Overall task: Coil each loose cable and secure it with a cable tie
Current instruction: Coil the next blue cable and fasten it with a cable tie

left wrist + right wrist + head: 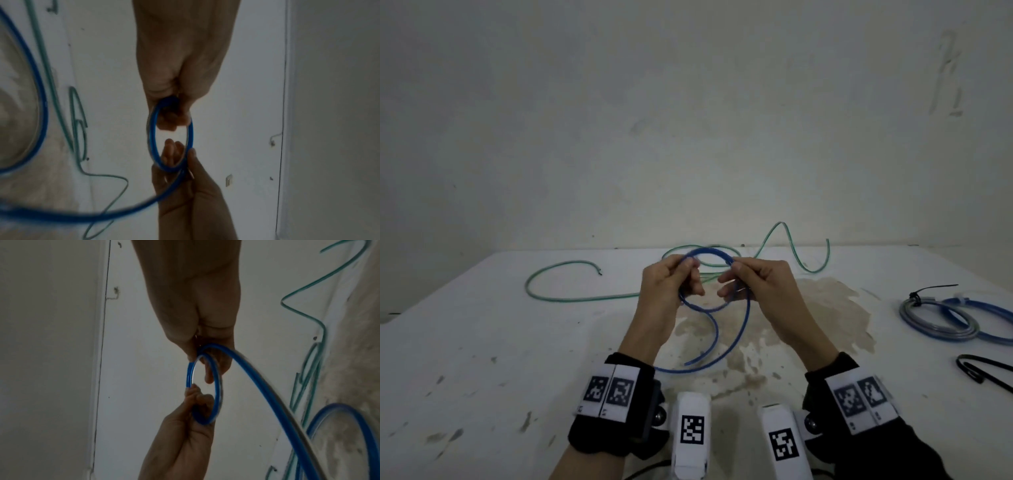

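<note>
A blue cable (709, 253) is held up over the middle of the white table (482, 342). My left hand (687, 266) pinches the left side of its small loop, and my right hand (735, 267) pinches the right side. The wrist views show the loop (152, 138) (216, 386) as about two turns held between both hands. Below my hands, the loose tail (738, 339) curves down onto the table. A long green cable (571, 297) lies uncoiled behind my hands.
At the right lie coiled grey and blue cables (941, 323), bound with a black tie (916, 297). Loose black cable ties (977, 368) lie nearer the front right. A brownish stain (825, 308) marks the table's middle. A bare wall stands behind.
</note>
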